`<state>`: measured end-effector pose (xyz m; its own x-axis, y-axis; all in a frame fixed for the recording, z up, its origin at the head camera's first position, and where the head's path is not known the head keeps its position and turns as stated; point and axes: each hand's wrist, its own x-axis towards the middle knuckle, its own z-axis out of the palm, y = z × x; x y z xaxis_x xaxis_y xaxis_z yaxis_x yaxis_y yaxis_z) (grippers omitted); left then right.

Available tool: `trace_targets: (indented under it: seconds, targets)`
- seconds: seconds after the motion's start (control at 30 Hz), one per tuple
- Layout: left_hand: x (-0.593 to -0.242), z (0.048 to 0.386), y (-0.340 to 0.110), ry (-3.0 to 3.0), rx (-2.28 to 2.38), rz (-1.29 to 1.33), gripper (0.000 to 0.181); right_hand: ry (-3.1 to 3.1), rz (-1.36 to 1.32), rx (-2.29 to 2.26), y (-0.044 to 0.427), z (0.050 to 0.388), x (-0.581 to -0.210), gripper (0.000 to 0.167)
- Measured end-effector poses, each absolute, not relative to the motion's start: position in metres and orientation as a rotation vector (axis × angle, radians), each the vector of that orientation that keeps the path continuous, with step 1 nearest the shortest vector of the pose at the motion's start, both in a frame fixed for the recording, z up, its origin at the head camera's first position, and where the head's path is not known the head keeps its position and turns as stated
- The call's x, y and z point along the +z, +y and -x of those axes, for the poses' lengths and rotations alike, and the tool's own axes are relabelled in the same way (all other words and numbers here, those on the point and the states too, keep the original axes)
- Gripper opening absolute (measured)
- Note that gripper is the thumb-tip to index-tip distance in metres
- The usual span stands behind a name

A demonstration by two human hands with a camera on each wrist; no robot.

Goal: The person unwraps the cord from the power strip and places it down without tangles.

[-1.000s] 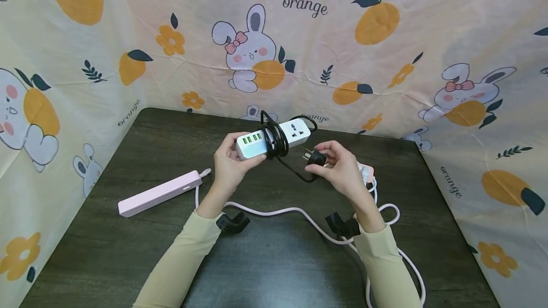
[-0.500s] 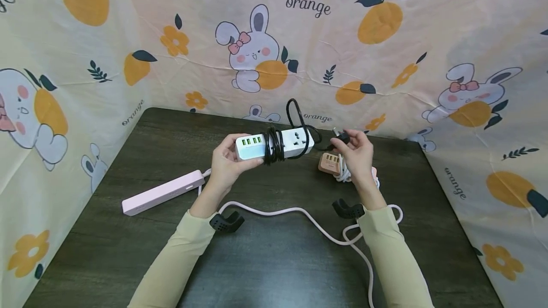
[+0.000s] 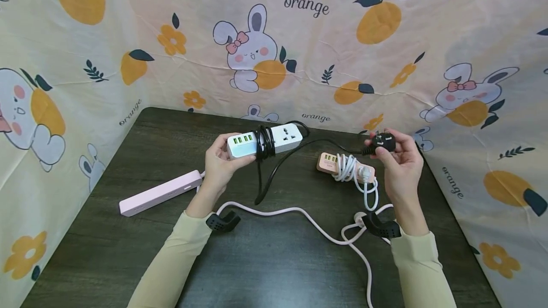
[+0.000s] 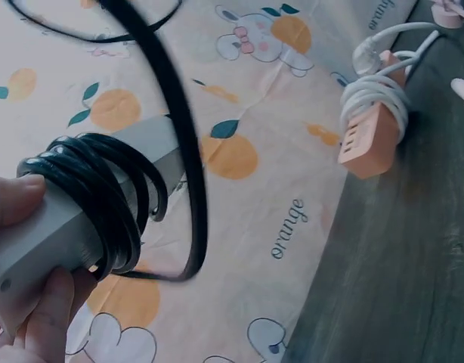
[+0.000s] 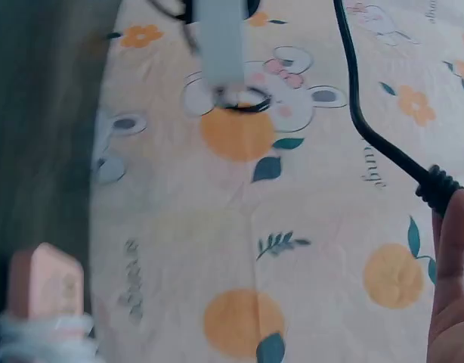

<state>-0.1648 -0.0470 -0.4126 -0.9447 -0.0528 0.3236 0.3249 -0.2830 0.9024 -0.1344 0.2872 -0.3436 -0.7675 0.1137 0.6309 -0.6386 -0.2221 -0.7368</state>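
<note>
A white power strip (image 3: pixel 288 137) with a black cord (image 3: pixel 266 142) wound round its middle is held up by the left hand (image 3: pixel 220 165), which grips its left end. In the left wrist view the thumb and fingers lie on either side of the strip (image 4: pixel 43 234), beside the black coils (image 4: pixel 103 197). The right hand (image 3: pixel 402 165) pinches the black plug (image 3: pixel 384 141) at the right. A length of cord hangs and stretches between strip and plug. In the right wrist view the plug is mostly cut off; its ribbed cord end (image 5: pixel 437 187) shows beside the fingers.
An orange-pink power strip (image 3: pixel 327 163) wrapped in white cord (image 3: pixel 346 168) lies below and left of the right hand. A pink power strip (image 3: pixel 160 194) lies at the left. Its pale cord (image 3: pixel 295 209) curves across the dark table (image 3: pixel 265 270). A printed cloth (image 3: pixel 317 61) hangs behind.
The right hand has moved right with the black plug, drawing a longer length of cord away from the white strip. The left hand, still gripping the strip, has shifted slightly left.
</note>
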Motion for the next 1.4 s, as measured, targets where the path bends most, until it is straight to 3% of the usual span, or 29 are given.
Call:
trace_targets:
  seconds: [0.33, 0.7, 1.03, 1.4]
  targets:
    - [-0.398, 0.168, -0.065, -1.570, -2.263, 0.317, 0.053, -2.215, -0.450, 1.760, 0.330, 0.100, -0.396, 0.032]
    - [-0.387, 0.166, -0.066, -1.554, -2.257, 0.327, 0.052, -2.807, -0.025, 1.257, 0.339, 0.095, -0.437, 0.036]
    - [-0.385, 0.166, -0.062, -1.543, -2.288, 0.353, 0.052, -2.975, 0.116, 0.942, 0.341, 0.092, -0.441, 0.034]
    - [-0.385, 0.166, -0.061, -1.553, -2.296, 0.373, 0.051, -3.213, -0.014, 0.593, 0.331, 0.088, -0.435, 0.019]
